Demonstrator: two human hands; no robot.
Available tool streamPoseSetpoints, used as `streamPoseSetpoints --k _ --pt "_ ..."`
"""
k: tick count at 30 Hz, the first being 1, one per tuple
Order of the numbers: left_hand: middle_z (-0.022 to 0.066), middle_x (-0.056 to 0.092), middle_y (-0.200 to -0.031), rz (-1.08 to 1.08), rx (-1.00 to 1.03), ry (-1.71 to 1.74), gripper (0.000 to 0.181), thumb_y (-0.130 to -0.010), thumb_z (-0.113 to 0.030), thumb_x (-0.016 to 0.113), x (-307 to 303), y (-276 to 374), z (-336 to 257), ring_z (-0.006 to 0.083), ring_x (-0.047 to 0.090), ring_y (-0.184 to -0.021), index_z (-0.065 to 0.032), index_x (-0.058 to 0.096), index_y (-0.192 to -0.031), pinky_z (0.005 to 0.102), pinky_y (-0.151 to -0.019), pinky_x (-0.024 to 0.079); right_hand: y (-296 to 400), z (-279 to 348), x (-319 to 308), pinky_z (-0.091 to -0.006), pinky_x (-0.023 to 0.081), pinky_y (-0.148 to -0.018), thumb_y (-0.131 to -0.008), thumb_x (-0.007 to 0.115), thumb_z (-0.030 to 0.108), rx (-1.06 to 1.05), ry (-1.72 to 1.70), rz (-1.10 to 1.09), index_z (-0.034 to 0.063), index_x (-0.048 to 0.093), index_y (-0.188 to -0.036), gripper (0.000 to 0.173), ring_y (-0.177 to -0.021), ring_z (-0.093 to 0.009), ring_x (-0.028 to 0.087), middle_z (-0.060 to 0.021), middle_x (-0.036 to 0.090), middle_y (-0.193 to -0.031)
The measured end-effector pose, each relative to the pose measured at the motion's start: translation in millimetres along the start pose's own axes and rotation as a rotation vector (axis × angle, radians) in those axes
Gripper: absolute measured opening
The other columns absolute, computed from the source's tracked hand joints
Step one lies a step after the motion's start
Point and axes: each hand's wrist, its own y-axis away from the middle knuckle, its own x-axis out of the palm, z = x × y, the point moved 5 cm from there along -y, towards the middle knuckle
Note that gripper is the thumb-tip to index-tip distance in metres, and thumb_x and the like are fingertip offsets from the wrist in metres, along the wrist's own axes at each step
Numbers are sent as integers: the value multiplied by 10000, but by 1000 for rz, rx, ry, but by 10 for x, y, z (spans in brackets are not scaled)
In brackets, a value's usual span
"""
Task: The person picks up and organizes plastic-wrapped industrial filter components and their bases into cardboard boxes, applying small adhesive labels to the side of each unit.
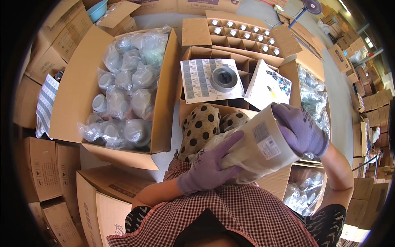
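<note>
A pale, translucent cylindrical container (262,145) with printed labels on its side lies tilted across my lap, its wide rim facing right. Clear plastic film wraps its lower part. My left hand (213,166), in a purple glove, grips the film-covered end from the left. The gloved fingers of my right hand (297,129) reach over the rim into its mouth; the fingertips are hidden inside. In front of my knees, a round grey lid-like part (224,79) rests on a sheet of printed labels (197,81). Beside it, another white sheet (262,86) bears small dark and blue stickers.
At left, an open carton (165,92) holds several plastic-wrapped containers (143,74). Ahead, a divided carton (216,40) holds bottles with shiny tops. More bagged items (308,83) fill cartons at right. Closed cartons (43,166) are stacked at left; a fan (311,6) stands at the back.
</note>
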Motion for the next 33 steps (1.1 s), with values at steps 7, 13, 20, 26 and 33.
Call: streamPoseSetpoints --k 7,13,20,26,33 --pt "239 548 -1384 -143 75 -90 726 -937 -196 651 -140 -182 21 311 575 -1253 -23 293 -1545 396 -1056 457 -383 -254 -28 -444 527 -887 -1010 449 389 32 -44 -107 -35 613 -1228 504 -991 -420 660 -281 673 -1018" --pt "171 655 -1242 -218 452 -191 594 -945 -230 659 -383 -531 -4 268 678 -1050 -72 457 -1481 353 -899 556 -814 -417 -446 -393 548 -857 -1011 494 439 39 31 -111 19 672 -1202 495 -957 -349 688 -194 716 -1039" --pt "96 616 -859 -570 444 -563 284 -860 -52 706 -528 -535 -209 211 602 -709 -47 723 -1143 310 -660 497 -1042 -611 46 -408 494 -977 -964 563 290 -168 -196 -49 11 632 -1242 400 -1130 -337 627 -195 658 -1196" --pt "107 685 -840 -639 676 -359 223 -840 -44 694 -818 -765 -783 203 618 -751 -10 738 -1056 282 -646 483 -1152 -508 395 -398 524 -937 -946 627 293 -189 -935 -23 38 639 -1250 396 -1064 -321 657 -194 655 -1205" --pt "191 540 -1266 -302 444 -632 599 -654 -144 895 -639 -78 -238 325 624 -1070 -58 664 -1200 361 -874 539 -1103 -562 145 -398 491 -967 -972 589 333 -8 -245 -23 14 672 -1170 385 -1086 -316 638 -184 663 -1147"
